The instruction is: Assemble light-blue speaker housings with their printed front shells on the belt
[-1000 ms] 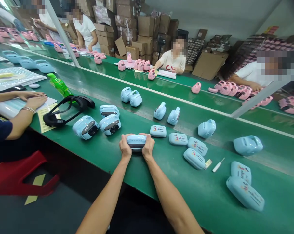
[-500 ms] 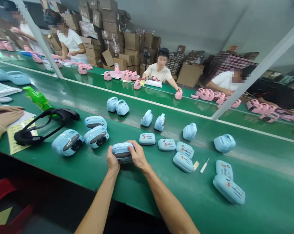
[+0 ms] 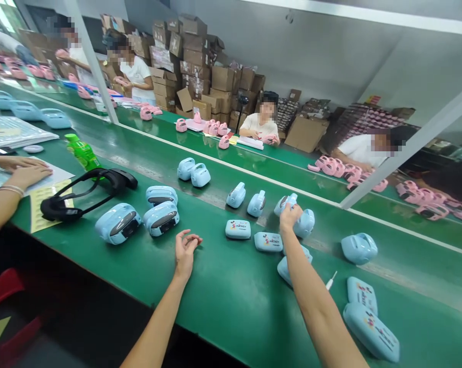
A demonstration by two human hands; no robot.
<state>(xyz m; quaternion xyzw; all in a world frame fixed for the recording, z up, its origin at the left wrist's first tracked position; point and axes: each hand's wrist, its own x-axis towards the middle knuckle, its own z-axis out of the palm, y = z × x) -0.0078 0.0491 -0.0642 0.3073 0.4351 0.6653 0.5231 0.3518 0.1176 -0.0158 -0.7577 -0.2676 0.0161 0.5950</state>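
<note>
My right hand (image 3: 291, 215) reaches out over the bench, its fingers closed around the upper part of a light-blue plastic case with a carry handle (image 3: 280, 204). Right beside it stands another handled blue case (image 3: 304, 224). My left hand (image 3: 185, 253) hovers near the front of the green bench, fingers loosely curled and apart, nothing visible in it. Left of that hand are blue cases with dark front panels (image 3: 161, 219). Between my hands lie flat blue Mickey-printed covers (image 3: 237, 229); my right forearm partly hides more of them.
A white-handled screwdriver (image 3: 331, 281) lies beside my right forearm. To the left are a black headset (image 3: 89, 197), a green bottle (image 3: 82, 152) and another person's hands (image 3: 26, 171). Across the green bench, co-workers handle pink cases (image 3: 224, 142). A white post (image 3: 95, 66) rises at left.
Both hands held a blue case close to me; now my left hand is off it and my right hand has carried it forward to the row. The view has swung somewhat left.
</note>
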